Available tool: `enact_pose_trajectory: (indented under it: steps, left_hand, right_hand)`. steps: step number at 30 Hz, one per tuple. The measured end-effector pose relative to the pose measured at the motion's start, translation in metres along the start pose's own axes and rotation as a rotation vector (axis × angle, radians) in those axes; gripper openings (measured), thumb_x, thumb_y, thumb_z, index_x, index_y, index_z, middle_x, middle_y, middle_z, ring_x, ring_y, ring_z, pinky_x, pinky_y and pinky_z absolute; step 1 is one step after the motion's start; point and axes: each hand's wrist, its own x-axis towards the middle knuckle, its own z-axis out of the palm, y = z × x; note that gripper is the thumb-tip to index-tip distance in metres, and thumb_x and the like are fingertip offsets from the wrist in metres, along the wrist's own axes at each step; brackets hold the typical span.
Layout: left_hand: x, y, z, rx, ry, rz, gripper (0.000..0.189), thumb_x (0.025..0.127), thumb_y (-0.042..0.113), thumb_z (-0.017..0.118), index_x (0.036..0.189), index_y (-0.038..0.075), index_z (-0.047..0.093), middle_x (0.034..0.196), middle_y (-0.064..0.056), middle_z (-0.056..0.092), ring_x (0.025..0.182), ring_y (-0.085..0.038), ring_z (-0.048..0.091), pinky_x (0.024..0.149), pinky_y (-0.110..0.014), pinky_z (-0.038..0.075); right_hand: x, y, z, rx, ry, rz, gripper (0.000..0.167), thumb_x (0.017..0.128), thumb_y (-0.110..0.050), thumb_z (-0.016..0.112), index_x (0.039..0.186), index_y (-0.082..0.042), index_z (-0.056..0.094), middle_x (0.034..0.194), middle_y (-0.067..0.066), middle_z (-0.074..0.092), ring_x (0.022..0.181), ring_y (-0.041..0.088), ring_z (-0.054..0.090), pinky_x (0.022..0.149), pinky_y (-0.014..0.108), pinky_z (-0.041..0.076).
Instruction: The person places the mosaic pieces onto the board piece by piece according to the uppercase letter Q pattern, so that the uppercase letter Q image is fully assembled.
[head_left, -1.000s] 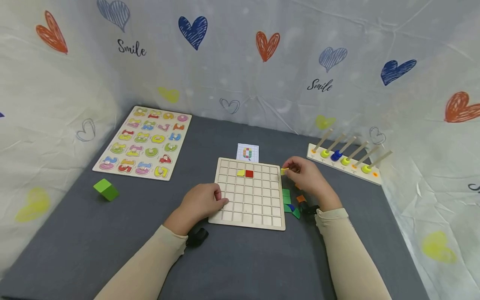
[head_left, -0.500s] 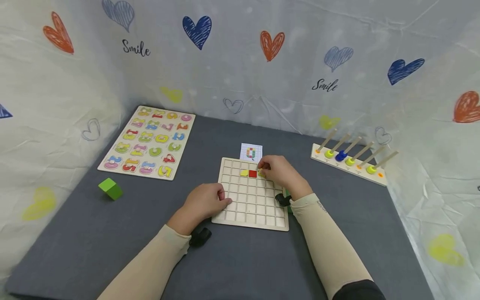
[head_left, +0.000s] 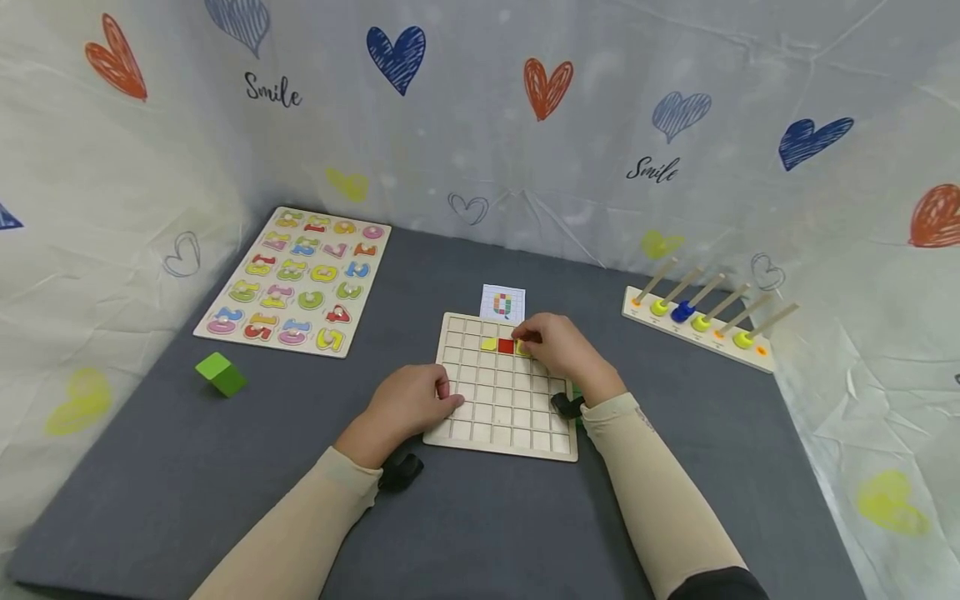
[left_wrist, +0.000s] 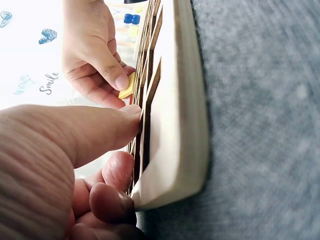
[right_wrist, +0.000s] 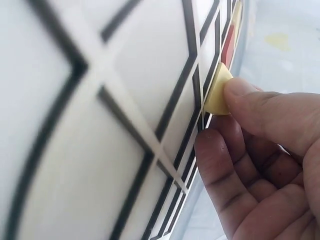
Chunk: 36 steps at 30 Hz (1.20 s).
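A wooden grid board (head_left: pixel 491 412) lies on the dark cloth in front of me. At its left edge, my left hand (head_left: pixel 407 408) holds it, thumb (left_wrist: pixel 117 125) over the rim and fingers curled beside the edge. My right hand (head_left: pixel 564 348) pinches a yellow tile with a curved side (right_wrist: pixel 218 95) between thumb and fingers. That tile is tilted at the grid, right beside a red square tile (head_left: pixel 506 346) in the upper rows. Another yellow tile (head_left: pixel 489 344) sits to the left of the red one.
Behind the board lies a card (head_left: pixel 491 306) printed with a coloured Q. Green tiles (head_left: pixel 577 394) show partly beneath my right wrist. A number puzzle board (head_left: pixel 300 283) and a green block (head_left: pixel 221 374) are at left, a peg rack (head_left: pixel 690 327) at back right.
My right hand has carried the yellow tile from beside the board's right edge leftward to the cell next to the red tile. The left hand stays at the board's edge.
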Motion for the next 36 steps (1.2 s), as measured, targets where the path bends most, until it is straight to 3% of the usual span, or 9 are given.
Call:
enact_pose_trajectory:
  steps: [7,18,23,28,31,36]
  left_hand:
    - [0.000,0.000,0.000,0.004,0.000,0.003,0.036,0.098,0.042,0.080,0.078,0.020,0.061,0.069,0.000,0.059,0.062,-0.018,0.056,0.057,-0.032,0.039]
    - [-0.001,0.003,-0.001,0.001,-0.007,-0.003,0.035,0.099,0.041,0.080,0.079,0.019,0.062,0.069,0.000,0.059,0.062,-0.018,0.055,0.057,-0.032,0.039]
    - [-0.001,0.003,-0.001,-0.003,-0.009,-0.014,0.035,0.099,0.041,0.080,0.079,0.019,0.062,0.069,-0.001,0.059,0.062,-0.018,0.056,0.057,-0.032,0.039]
    - [-0.001,0.004,0.000,-0.006,-0.018,-0.016,0.035,0.099,0.042,0.080,0.079,0.019,0.062,0.068,-0.001,0.060,0.062,-0.018,0.056,0.057,-0.032,0.039]
    - [0.000,0.002,0.000,-0.008,-0.017,-0.019,0.035,0.098,0.042,0.080,0.080,0.019,0.062,0.068,-0.001,0.059,0.062,-0.018,0.056,0.056,-0.032,0.039]
    - [0.000,0.002,0.000,-0.017,-0.013,-0.014,0.035,0.098,0.042,0.080,0.080,0.018,0.062,0.067,-0.002,0.059,0.061,-0.019,0.056,0.056,-0.032,0.040]
  right_hand:
    - [-0.001,-0.005,0.003,-0.008,0.029,0.017,0.012,0.105,-0.007,0.071,0.114,-0.009,0.078,0.110,0.009,0.075,0.101,0.025,0.069,0.092,0.044,0.058]
    - [-0.002,-0.006,0.003,-0.041,0.030,0.040,0.010,0.106,-0.009,0.071,0.107,-0.009,0.081,0.109,0.009,0.073,0.097,0.025,0.068,0.086,0.042,0.058]
    - [-0.006,-0.001,0.000,-0.008,0.047,0.024,0.008,0.106,-0.011,0.072,0.106,-0.011,0.080,0.108,0.008,0.074,0.096,0.025,0.067,0.085,0.043,0.058]
    - [-0.026,0.013,-0.022,0.070,0.113,0.062,0.013,0.108,-0.015,0.069,0.114,-0.009,0.079,0.115,0.011,0.075,0.102,0.028,0.068,0.089,0.047,0.058]
    - [-0.044,0.026,-0.040,0.045,0.147,0.105,0.018,0.110,-0.016,0.068,0.122,-0.007,0.078,0.120,0.013,0.074,0.104,0.030,0.069,0.089,0.049,0.058]
    - [-0.074,0.044,-0.051,-0.032,0.079,0.143,0.024,0.108,-0.014,0.069,0.129,-0.004,0.077,0.121,0.016,0.074,0.103,0.031,0.069,0.087,0.049,0.060]
